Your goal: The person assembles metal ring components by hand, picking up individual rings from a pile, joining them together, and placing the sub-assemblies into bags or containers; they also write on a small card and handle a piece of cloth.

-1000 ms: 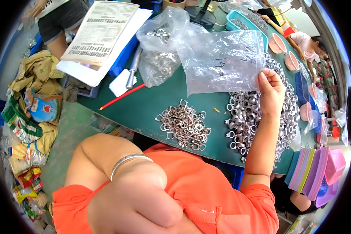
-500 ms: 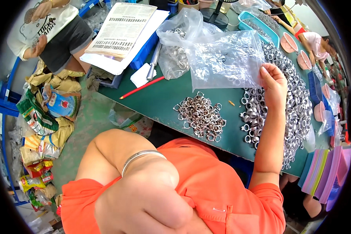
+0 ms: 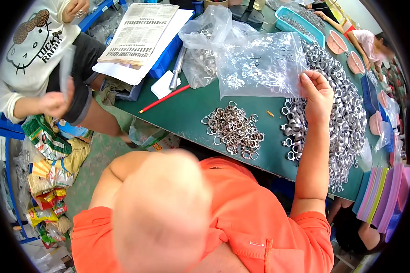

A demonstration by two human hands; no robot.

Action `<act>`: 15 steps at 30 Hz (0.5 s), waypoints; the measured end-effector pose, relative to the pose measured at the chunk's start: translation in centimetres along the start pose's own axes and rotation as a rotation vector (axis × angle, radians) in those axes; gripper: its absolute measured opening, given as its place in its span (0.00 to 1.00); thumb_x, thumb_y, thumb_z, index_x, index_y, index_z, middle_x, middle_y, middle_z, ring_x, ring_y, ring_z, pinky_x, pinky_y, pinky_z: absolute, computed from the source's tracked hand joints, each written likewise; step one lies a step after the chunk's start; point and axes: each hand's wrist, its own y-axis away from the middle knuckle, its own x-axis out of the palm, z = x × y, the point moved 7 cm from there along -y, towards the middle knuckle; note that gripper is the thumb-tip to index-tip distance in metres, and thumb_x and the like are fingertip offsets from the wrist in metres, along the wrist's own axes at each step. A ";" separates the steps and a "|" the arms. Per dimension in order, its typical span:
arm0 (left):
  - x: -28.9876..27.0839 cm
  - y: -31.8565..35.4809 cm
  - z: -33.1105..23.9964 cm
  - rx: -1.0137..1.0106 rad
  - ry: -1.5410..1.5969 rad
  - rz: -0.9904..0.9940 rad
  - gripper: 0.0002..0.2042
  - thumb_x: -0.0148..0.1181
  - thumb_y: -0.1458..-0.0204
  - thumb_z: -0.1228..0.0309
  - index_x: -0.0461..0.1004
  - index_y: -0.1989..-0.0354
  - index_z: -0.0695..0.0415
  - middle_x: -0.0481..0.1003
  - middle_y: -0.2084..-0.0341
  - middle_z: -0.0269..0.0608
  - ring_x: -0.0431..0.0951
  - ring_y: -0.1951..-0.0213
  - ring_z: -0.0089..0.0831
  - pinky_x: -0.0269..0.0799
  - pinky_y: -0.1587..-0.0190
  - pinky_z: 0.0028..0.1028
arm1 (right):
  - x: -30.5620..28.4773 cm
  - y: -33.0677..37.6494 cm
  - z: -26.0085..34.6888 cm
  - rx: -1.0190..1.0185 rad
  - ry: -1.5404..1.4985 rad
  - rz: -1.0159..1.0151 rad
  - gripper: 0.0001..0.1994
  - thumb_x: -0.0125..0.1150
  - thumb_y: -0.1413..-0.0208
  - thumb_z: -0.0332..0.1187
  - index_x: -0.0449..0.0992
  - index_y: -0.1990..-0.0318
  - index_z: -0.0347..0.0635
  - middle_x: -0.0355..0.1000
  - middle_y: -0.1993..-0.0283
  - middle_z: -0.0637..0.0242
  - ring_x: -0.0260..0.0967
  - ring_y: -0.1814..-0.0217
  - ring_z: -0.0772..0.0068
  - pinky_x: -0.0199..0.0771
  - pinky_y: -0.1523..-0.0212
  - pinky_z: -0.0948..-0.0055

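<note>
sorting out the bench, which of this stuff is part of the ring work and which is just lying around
In use:
right hand gripping the clear plastic bag
big heap of metal rings under that hand
small pile of rings

Lying about:
red pencil
printed sheets on the blue tray
snack packets on the floor

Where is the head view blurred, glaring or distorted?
Head view: left hand is a blurred blob close to the lens; clear plastic bag by the right hand shows glare; green table edge bows; black fisheye rim; metal rings sharp.
</note>
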 end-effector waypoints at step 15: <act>5.2 7.7 19.8 -0.895 -0.014 -0.029 0.16 0.58 0.49 0.63 0.70 0.61 0.66 0.75 0.74 0.46 0.76 0.71 0.25 0.71 0.69 0.27 | 7.8 7.5 3.2 -0.466 0.427 0.132 0.06 0.59 0.52 0.20 0.74 0.65 0.33 0.70 0.50 0.54 0.68 0.48 0.65 0.65 0.47 0.70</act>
